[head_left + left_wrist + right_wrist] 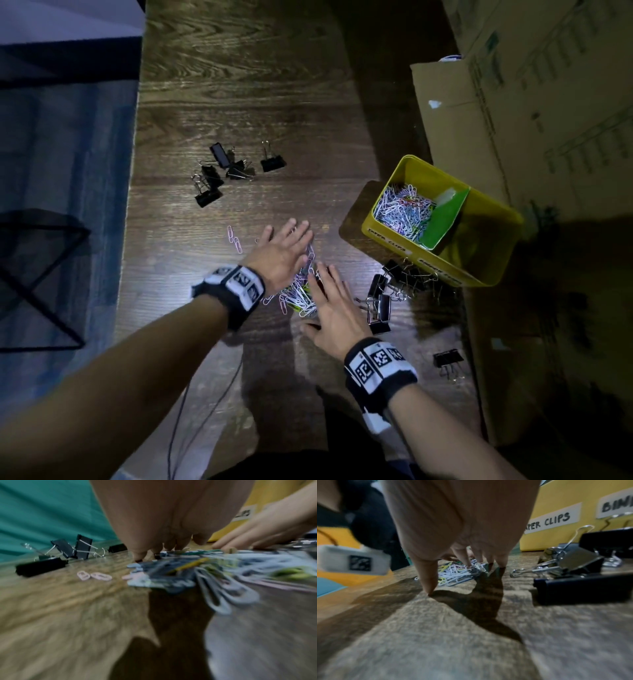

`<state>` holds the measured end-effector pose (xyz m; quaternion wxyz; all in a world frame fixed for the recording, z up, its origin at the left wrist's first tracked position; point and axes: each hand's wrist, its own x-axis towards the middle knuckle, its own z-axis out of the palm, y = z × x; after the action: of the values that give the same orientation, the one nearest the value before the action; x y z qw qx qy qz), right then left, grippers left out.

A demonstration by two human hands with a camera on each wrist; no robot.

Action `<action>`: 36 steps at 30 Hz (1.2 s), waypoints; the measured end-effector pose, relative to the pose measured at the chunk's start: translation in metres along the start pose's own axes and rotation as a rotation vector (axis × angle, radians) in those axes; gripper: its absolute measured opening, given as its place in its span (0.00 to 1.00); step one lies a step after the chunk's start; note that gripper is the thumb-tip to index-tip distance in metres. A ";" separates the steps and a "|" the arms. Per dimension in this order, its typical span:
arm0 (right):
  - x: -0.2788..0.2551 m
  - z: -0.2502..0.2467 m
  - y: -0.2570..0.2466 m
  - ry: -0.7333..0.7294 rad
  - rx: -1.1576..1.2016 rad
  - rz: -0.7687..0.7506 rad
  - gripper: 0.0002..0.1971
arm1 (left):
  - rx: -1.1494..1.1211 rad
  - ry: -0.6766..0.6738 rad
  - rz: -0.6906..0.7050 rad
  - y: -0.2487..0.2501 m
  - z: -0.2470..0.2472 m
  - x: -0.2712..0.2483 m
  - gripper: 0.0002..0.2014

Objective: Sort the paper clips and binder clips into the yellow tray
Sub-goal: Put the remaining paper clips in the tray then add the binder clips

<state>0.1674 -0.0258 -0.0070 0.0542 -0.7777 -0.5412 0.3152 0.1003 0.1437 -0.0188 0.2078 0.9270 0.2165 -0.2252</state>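
The person is herding loose paper clips [298,294] into one heap on the desk [246,102], at about 6 o'clock in the head view. The left hand [281,255] and right hand [337,315] lie on either side of the heap, each grip apart with fingers straight, clamped on nothing. The yellow tray [493,219] sits at 3 o'clock; its nearer compartment already holds paper clips, while its far one is too shadowed to read. Binder clips remain outside: one group [222,174] at 11 o'clock, another [390,291] touching the tray's front wall. Three pink paper clips [234,238] lie stray near the left hand. Next, likely, the hands must close under the heap and carry it to the tray. The left wrist view is blurred. The tray's second label is cut off.
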 end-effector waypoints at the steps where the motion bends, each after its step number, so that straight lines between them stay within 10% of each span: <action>1: -0.003 0.002 0.001 0.030 0.012 0.007 0.45 | -0.006 0.007 0.028 0.001 0.008 -0.014 0.27; 5: -0.005 0.002 -0.004 0.136 0.004 0.098 0.49 | -0.084 0.125 0.051 -0.010 0.016 -0.048 0.32; 8: 0.003 -0.005 -0.008 0.159 -0.010 0.168 0.56 | -0.187 0.270 -0.190 -0.041 0.002 -0.038 0.29; 13: 0.022 -0.013 -0.010 0.049 -0.085 0.177 0.63 | -0.216 0.176 -0.301 -0.050 0.009 -0.032 0.30; 17: 0.021 -0.013 -0.009 0.042 -0.070 0.075 0.51 | -0.304 0.146 -0.107 -0.015 0.039 -0.055 0.42; 23: 0.012 -0.011 -0.017 0.049 -0.007 0.042 0.34 | -0.160 0.273 0.081 0.001 0.044 -0.075 0.29; 36: 0.012 -0.034 -0.010 -0.002 0.237 0.179 0.14 | -0.675 0.185 -0.230 -0.022 0.009 -0.074 0.16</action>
<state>0.1807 -0.0024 0.0184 0.1170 -0.8106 -0.4289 0.3810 0.0271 0.1346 0.0047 0.4546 0.7924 0.3992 -0.0780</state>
